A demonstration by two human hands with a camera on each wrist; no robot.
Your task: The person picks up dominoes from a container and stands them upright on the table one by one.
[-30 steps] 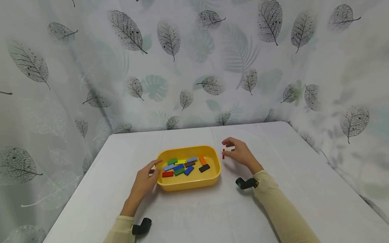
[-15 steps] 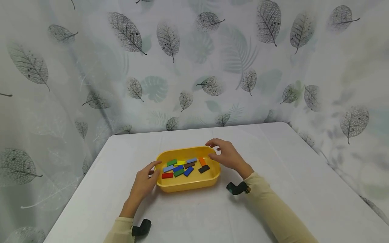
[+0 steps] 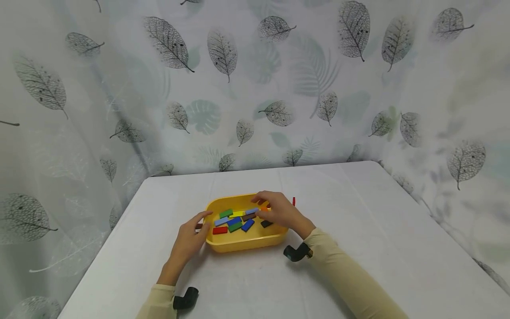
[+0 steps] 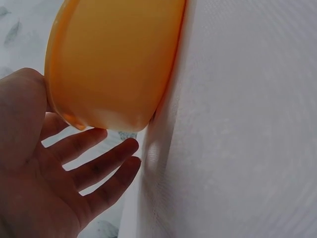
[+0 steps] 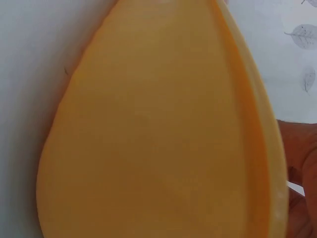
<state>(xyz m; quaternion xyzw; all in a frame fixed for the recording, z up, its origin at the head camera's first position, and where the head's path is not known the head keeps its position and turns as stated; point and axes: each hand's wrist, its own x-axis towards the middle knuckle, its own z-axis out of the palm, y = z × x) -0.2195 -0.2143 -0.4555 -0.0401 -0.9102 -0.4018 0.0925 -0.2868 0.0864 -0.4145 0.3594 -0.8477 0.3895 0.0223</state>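
A yellow plastic tray (image 3: 247, 243) on the table holds several small flat coloured blocks, among them a red block (image 3: 220, 230), a green block (image 3: 226, 213) and a dark blue block (image 3: 248, 225). My left hand (image 3: 190, 238) touches the tray's left end at the rim; in the left wrist view its fingers are spread along the outside. Over the tray's right part hovers my right hand (image 3: 280, 210), fingers bent downward and thumb close to the brown block (image 3: 249, 216). It overlaps the orange block (image 3: 264, 208) and black block (image 3: 266, 223). No block shows in its grasp.
A thin red block (image 3: 294, 201) stands upright on the white table (image 3: 255, 283), just right of the tray and behind my right hand. Leaf-patterned curtains (image 3: 247, 88) enclose the table's back and sides.
My right hand has moved left from beside the upright red block to over the tray's right part, leaving that block standing. The left hand has stayed at the tray's left end.
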